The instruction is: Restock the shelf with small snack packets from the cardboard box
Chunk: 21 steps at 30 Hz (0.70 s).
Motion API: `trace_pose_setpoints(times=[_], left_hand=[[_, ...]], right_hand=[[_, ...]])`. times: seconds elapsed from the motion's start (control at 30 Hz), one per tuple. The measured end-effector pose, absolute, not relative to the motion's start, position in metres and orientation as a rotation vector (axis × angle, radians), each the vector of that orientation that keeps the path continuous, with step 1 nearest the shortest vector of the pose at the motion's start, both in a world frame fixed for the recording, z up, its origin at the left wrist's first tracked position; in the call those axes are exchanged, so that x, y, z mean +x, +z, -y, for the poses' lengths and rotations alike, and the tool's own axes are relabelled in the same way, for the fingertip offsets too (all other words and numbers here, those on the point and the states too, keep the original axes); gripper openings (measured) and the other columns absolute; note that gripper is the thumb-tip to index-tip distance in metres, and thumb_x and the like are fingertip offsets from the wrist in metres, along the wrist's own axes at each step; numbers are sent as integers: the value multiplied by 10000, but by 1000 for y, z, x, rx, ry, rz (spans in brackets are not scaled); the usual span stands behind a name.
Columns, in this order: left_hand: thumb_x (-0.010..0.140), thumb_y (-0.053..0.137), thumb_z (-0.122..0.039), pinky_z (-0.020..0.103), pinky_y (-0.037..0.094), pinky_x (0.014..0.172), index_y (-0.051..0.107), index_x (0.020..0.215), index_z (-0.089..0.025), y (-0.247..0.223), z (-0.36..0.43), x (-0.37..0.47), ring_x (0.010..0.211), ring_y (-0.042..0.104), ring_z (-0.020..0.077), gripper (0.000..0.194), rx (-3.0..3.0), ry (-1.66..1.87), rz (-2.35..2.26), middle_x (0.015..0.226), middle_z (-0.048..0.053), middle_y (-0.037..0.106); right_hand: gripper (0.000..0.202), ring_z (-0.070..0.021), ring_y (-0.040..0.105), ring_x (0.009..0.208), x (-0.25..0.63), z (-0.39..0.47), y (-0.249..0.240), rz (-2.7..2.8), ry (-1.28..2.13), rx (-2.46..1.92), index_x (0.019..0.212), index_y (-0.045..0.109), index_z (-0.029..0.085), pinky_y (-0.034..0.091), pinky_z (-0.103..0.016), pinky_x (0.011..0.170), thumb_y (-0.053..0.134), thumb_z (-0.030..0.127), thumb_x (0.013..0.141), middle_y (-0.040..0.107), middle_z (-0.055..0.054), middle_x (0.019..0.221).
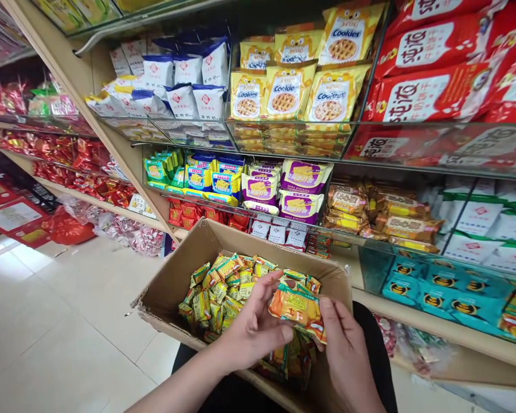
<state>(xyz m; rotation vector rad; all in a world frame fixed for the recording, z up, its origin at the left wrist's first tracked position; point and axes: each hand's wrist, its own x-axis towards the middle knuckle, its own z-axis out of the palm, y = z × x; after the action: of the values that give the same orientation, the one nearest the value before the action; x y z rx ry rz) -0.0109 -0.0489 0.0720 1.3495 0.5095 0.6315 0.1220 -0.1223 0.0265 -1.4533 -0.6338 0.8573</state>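
My right hand (348, 350) pinches the right end of an orange-and-yellow snack packet (297, 310) with green edging. This packet hangs above the open cardboard box (165, 281), its printed front tilted up. My left hand (255, 324) is at the packet's left end, thumb and fingers apart on either side of it; whether they touch it I cannot tell. Small yellow wrapped packets (219, 289) fill the left part of the box. More orange-and-green packets (279, 358) lie below my hands, partly hidden by them.
Glass-fronted shelves stand ahead, with yellow cookie bags (286, 92), purple soda biscuit packets (303, 178), brown packets (348, 201) and teal packets (447, 287). Red bags (425, 92) are at the upper right. A wooden upright (86, 109) divides the shelves. Tiled floor (69, 338) lies left.
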Motion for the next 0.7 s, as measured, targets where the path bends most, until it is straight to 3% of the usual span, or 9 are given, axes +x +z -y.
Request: trace_pose_setpoints(times=[0.1, 0.2, 0.5, 0.7], left_hand=[[804, 501, -475, 241, 420, 612, 525, 979, -204, 61, 47, -6, 753, 496, 143, 324, 1375, 709, -777, 884, 24, 531], [838, 449, -458, 226, 346, 577, 467, 683, -175, 50, 46, 1, 601, 370, 107, 324, 1525, 849, -949, 619, -38, 392], [871, 400, -382, 225, 275, 520, 372, 606, -196, 53, 53, 5, 534, 306, 103, 326, 1739, 980, -1033, 563, -54, 336], [878, 380, -380, 221, 285, 529, 356, 609, -197, 44, 54, 7, 548, 305, 103, 326, 1690, 971, -1023, 575, -51, 327]], right_hand=[[420, -189, 584, 755, 123, 126, 21, 782, 708, -1596, 912, 620, 182, 462, -254, 637, 485, 555, 772, 643, -52, 882], [451, -188, 591, 740, 120, 130, 17, 841, 643, -1689, 916, 629, 182, 458, -254, 626, 421, 566, 801, 648, -55, 878], [417, -170, 581, 630, 115, 132, 20, 890, 222, -1745, 823, 603, 167, 433, -248, 556, 356, 502, 855, 646, -72, 740], [371, -162, 560, 612, 117, 134, 18, 844, 362, -1675, 755, 584, 179, 446, -243, 538, 393, 485, 846, 625, -59, 716]])
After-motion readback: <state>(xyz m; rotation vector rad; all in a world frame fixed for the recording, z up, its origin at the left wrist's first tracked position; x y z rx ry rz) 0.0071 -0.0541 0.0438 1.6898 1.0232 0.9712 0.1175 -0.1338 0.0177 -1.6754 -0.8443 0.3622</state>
